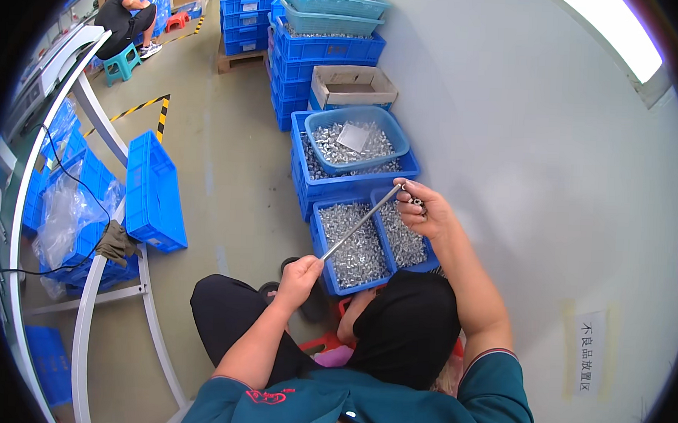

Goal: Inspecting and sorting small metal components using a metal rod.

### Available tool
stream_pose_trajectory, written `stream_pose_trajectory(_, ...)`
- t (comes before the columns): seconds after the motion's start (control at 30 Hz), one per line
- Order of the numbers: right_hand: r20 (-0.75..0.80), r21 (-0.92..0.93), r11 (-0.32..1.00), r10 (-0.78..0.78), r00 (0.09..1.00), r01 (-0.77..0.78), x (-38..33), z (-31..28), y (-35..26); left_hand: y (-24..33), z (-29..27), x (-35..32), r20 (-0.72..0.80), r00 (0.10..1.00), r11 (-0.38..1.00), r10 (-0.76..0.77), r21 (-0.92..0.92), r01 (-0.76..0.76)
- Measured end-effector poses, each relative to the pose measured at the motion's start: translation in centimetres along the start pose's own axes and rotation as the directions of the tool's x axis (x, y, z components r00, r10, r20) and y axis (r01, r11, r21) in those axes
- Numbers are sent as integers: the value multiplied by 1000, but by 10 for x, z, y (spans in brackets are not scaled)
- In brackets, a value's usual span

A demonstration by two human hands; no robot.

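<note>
Hands work a thin metal rod (360, 222) in the head view. The left hand (300, 272) has its fingers wrapped tight around the lower end of the rod, near the person's knee. The rod slants up and to the right, across a blue bin of small silvery metal parts (356, 251). The right hand (422, 207) meets the rod's upper tip, thumb and fingers pinched together on a small metal sleeve (415, 202) just beside that tip, with the rest of the fingers curled in. A second blue bin of the same parts (403, 237) lies directly beneath this hand. Behind both sits a larger blue crate (303, 172) carrying a light blue basin (357, 139) full of parts, with a slip of paper lying on top. More blue crates (323, 48) are stacked further back along the grey wall (523, 144). To the left, an empty blue crate (152, 192) stands on the floor beside a white metal frame (85, 314). Another person (124, 17) sits on a stool in the far corner.
</note>
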State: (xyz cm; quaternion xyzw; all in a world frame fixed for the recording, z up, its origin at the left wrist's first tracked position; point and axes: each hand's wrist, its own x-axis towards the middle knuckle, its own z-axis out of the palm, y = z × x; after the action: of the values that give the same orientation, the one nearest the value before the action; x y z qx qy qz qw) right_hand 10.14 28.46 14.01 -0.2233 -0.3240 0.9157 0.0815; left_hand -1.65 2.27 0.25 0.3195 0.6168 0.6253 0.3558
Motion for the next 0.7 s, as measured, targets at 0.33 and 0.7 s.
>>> stream_pose_trajectory(0.33, -222, -457, 890, -118, 968, 3, -4, 16, -3, -4, -5, 0, -51, 993, 977, 104, 191, -92)
stream_pose_trajectory(0.7, -191, -564, 824, -58, 980, -61, -11, 17, -13, 8, -13, 1, -62, 982, 936, 179, 317, -151)
